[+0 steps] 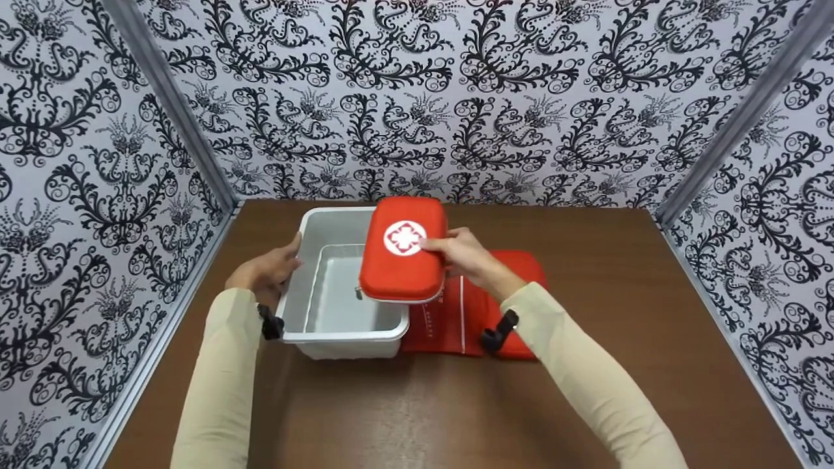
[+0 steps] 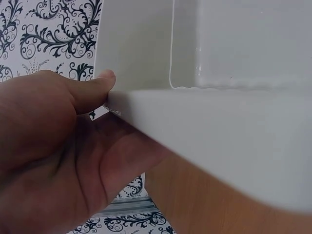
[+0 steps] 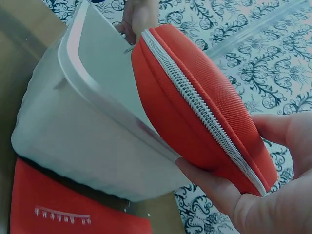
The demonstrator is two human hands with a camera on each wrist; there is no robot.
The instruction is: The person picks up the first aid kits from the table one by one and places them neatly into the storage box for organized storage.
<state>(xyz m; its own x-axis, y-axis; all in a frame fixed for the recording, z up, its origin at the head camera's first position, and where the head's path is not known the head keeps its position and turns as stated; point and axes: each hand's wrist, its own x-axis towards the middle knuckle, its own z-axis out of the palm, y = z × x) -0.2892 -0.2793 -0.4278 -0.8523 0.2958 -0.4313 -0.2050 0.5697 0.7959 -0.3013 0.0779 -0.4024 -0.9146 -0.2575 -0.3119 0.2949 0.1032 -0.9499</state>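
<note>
A red zippered first-aid case [image 1: 397,273] with a white round emblem is held above the right side of a white plastic bin [image 1: 345,337]. My right hand [image 1: 468,255] grips its right edge, thumb on top and fingers underneath. The right wrist view shows the case's white zipper [image 3: 195,105] done up along the visible side. My left hand [image 1: 266,268] holds the bin's left rim, the thumb [image 2: 100,90] over the edge and the fingers below. Inside, the visible part of the bin floor is bare.
Right of the bin, a flat red piece [image 1: 449,326] with a white line and lettering lies on the brown table [image 1: 417,417], partly hidden by the bin. A padded red piece [image 1: 528,270] adjoins it beneath my right forearm. Patterned walls [image 1: 417,98] enclose the back and sides.
</note>
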